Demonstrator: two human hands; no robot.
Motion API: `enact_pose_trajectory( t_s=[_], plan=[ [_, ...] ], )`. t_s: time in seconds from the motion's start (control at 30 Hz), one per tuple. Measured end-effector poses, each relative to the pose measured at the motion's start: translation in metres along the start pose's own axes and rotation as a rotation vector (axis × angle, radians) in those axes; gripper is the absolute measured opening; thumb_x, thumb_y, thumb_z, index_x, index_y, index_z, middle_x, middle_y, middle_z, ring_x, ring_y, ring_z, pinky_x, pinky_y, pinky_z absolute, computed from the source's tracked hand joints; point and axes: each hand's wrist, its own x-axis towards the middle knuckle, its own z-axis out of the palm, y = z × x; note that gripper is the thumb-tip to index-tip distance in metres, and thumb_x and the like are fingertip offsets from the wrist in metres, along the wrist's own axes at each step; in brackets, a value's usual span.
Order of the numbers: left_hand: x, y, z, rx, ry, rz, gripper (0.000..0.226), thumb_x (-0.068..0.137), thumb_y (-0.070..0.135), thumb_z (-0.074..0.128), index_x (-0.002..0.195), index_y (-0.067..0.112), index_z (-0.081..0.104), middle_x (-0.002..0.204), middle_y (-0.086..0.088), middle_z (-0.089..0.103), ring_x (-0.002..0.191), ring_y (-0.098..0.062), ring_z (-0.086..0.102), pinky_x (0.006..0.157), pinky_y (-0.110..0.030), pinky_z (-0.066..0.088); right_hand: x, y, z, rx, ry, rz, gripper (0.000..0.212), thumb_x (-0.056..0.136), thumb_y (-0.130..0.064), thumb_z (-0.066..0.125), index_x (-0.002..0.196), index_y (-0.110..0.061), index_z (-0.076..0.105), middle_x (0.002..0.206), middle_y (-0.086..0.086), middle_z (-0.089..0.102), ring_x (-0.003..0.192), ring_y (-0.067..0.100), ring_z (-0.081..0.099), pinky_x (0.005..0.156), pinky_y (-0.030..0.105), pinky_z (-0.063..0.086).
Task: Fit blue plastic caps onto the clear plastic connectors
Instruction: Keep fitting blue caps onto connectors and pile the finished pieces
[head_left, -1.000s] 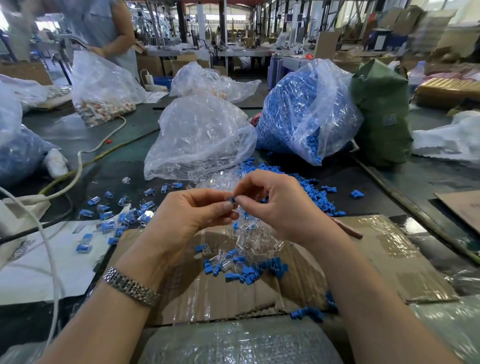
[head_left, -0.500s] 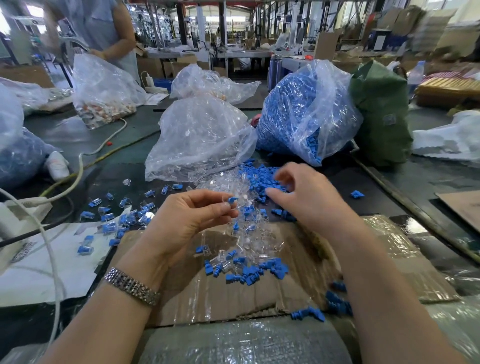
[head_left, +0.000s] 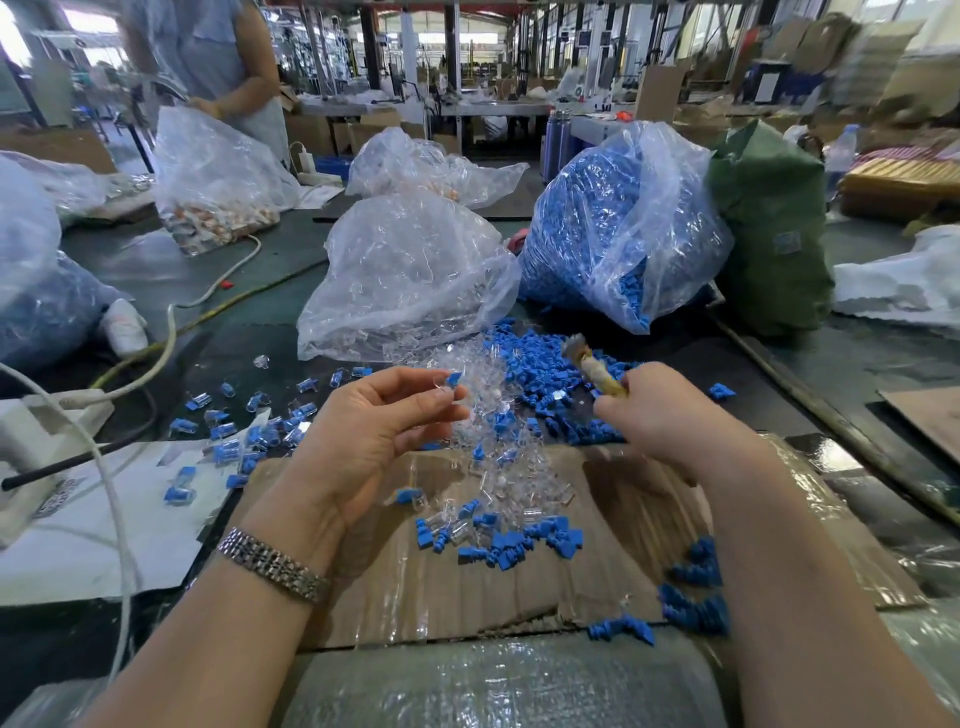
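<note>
1. The left hand (head_left: 363, 431) is hovering palm-up over the cardboard sheet (head_left: 519, 582), its thumb and forefinger pinching a clear connector with a blue cap (head_left: 451, 380) at the fingertips; the other fingers are curling loosely beneath.
2. The right hand (head_left: 660, 415) is gripping a small wooden-handled tool (head_left: 592, 364), fingers wrapping round the handle, the tool's pale head sticking up and away from the knuckles.
3. Between the two hands, a heap of loose clear connectors (head_left: 493, 410) is lying, spilling toward the wrists onto the cardboard.
4. Just beyond and under the right hand, a spread of loose blue caps (head_left: 540, 364) is lying on the dark table (head_left: 249, 291); more blue caps (head_left: 519, 545) are sitting nearer the body, between the forearms.
5. Out past the left hand's thumb side, finished capped connectors (head_left: 260, 436) are lying scattered over the table and a white sheet (head_left: 78, 545).
6. Beyond the left fingertips, a clear bag of connectors (head_left: 405, 280) is slumping; beyond the right hand, a bag of blue caps (head_left: 613, 223) is leaning beside a green sack (head_left: 774, 234).
7. A metal watch band (head_left: 272, 566) is circling the left wrist.
8. Far beyond the left hand, another person (head_left: 218, 57) is standing at a bag (head_left: 213, 176).
</note>
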Motion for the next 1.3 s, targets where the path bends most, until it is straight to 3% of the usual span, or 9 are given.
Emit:
enact_pose_trajectory(
  t_s=[0.13,0.2,0.27,0.53,0.63,0.83,0.97,1.13,1.3],
  plan=[
    [-0.001,0.002,0.003,-0.096,0.039,0.011,0.024,0.073,0.005,0.075,0.097,0.005,0.077,0.107,-0.019,0.076,0.096,-0.027,0.076,0.070,-0.026,0.061,-0.012,-0.010,-0.006,0.613,-0.396,-0.127,0.027,0.102,-0.020,0.057,0.097,0.003,0.069,0.078,0.012,0.071,0.073,0.023,0.070,0.073,0.040,0.063],
    [-0.001,0.003,0.004,-0.145,0.053,0.018,0.029,0.074,0.005,0.074,0.103,0.003,0.073,0.107,-0.017,0.076,0.098,-0.025,0.075,0.075,-0.027,0.061,-0.020,-0.014,-0.003,0.673,-0.627,-0.198,0.030,0.102,-0.021,0.058,0.111,0.006,0.066,0.095,0.017,0.075,0.088,0.027,0.074,0.078,0.041,0.060],
    [0.000,0.004,0.005,-0.173,0.050,0.025,0.030,0.073,0.006,0.073,0.104,0.004,0.073,0.108,-0.015,0.077,0.100,-0.022,0.075,0.080,-0.029,0.062,-0.024,-0.019,0.003,0.633,-0.703,-0.243,0.033,0.102,-0.022,0.057,0.118,0.007,0.062,0.101,0.020,0.075,0.094,0.031,0.074,0.081,0.043,0.059],
    [0.001,0.000,0.011,-0.069,0.046,0.060,0.024,0.070,0.006,0.074,0.094,0.006,0.076,0.097,-0.011,0.077,0.092,-0.021,0.074,0.089,-0.033,0.061,-0.036,-0.035,0.015,0.520,-0.703,-0.327,0.035,0.104,-0.026,0.055,0.117,0.006,0.063,0.093,0.013,0.076,0.088,0.028,0.075,0.083,0.042,0.060],
    [-0.001,0.000,0.011,0.001,0.036,0.076,0.025,0.070,0.007,0.074,0.095,0.006,0.075,0.098,-0.012,0.078,0.091,-0.022,0.075,0.081,-0.028,0.062,-0.037,-0.035,0.015,0.500,-0.680,-0.333,0.036,0.104,-0.027,0.055,0.117,0.005,0.062,0.092,0.012,0.076,0.088,0.028,0.075,0.085,0.045,0.060],
    [-0.003,0.000,0.011,0.083,0.045,0.100,0.032,0.072,0.015,0.075,0.103,0.006,0.077,0.108,-0.017,0.076,0.106,-0.029,0.071,0.097,-0.038,0.057,-0.039,-0.037,0.014,0.476,-0.613,-0.316,0.039,0.104,-0.038,0.054,0.104,-0.001,0.066,0.077,0.010,0.070,0.072,0.028,0.072,0.066,0.035,0.057],
    [-0.004,0.001,0.009,0.128,0.047,0.138,0.026,0.073,0.017,0.074,0.098,0.012,0.080,0.105,-0.014,0.078,0.104,-0.026,0.073,0.094,-0.033,0.059,-0.041,-0.042,0.018,0.464,-0.581,-0.313,0.041,0.104,-0.038,0.053,0.091,-0.002,0.064,0.069,0.013,0.063,0.061,0.027,0.065,0.057,0.034,0.056],
    [-0.005,0.000,0.005,0.238,0.034,0.183,0.024,0.074,0.025,0.075,0.096,0.023,0.082,0.106,-0.009,0.078,0.109,-0.027,0.071,0.099,-0.040,0.053,-0.039,-0.040,0.017,0.476,-0.616,-0.302,0.046,0.102,-0.044,0.054,0.101,0.000,0.066,0.073,0.012,0.069,0.063,0.027,0.070,0.059,0.032,0.057],
    [-0.004,0.007,-0.006,0.412,0.243,0.286,0.012,0.084,0.014,0.077,0.093,0.022,0.075,0.096,-0.003,0.077,0.096,-0.021,0.073,0.087,-0.032,0.057,-0.026,-0.024,0.002,0.472,-0.478,-0.250,0.045,0.095,-0.053,0.061,0.101,-0.010,0.070,0.081,0.008,0.074,0.070,0.025,0.072,0.066,0.035,0.059]
  ],
)
